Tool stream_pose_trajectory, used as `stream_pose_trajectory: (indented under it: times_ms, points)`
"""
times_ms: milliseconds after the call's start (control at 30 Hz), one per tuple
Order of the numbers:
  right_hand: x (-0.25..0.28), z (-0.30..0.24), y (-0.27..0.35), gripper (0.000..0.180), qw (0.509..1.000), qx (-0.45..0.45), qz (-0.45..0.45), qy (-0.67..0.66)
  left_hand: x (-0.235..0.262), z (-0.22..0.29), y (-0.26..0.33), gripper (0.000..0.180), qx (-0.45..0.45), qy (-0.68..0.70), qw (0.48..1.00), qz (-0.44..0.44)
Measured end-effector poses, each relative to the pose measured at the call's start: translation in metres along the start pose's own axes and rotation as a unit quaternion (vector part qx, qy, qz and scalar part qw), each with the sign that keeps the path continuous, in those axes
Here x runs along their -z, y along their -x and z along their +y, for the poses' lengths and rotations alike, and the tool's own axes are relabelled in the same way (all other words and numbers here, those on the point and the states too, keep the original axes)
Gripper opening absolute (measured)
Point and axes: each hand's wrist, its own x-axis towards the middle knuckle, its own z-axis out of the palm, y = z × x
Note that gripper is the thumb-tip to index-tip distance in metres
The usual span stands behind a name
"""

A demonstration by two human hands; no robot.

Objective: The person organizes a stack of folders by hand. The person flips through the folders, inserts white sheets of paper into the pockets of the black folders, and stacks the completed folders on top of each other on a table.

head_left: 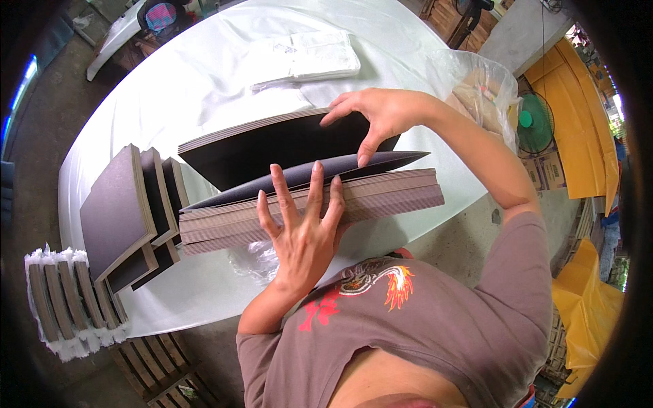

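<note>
A thick stack of dark brown card sheets (pixel 388 194) lies on the white-covered table (pixel 204 81). My right hand (pixel 377 115) grips the top bundle of sheets (pixel 272 146) and holds it lifted, tilted up and away from the rest. My left hand (pixel 303 221) rests with spread fingers on the near edge of the stack, fingertips touching a single curved sheet (pixel 320 171) between the lifted bundle and the stack below.
Fanned smaller piles of the same dark sheets (pixel 129 211) lie at the table's left. Wrapped bundles (pixel 71 299) sit on a wooden pallet (pixel 153 364) below left. White plastic bags (pixel 306 58) lie farther back; a clear bag (pixel 476 85), a green fan (pixel 534 122) and yellow sacks (pixel 585 299) stand right.
</note>
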Motion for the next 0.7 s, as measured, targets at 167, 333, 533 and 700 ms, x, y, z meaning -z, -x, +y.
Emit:
stream_pose_trajectory:
  times_ms: [167,333,533,700]
  points:
    - [0.005,-0.003,0.002,0.073,0.999,0.042,0.01,-0.022,-0.004,-0.002,0.002,0.07,0.0,0.017,0.999,0.049]
    - [0.008,-0.003,0.001,0.054,0.998,0.022,0.053,0.001,-0.008,-0.002,0.004,0.072,-0.018,-0.032,0.996,0.085]
    - [-0.009,0.026,0.0,0.057,0.986,0.101,0.106,0.083,-0.008,0.001,0.003,0.07,0.001,-0.048,0.996,0.077]
    - [-0.006,0.017,0.007,0.074,0.996,0.052,0.04,0.063,-0.001,0.001,-0.001,0.069,0.018,-0.027,0.999,0.026]
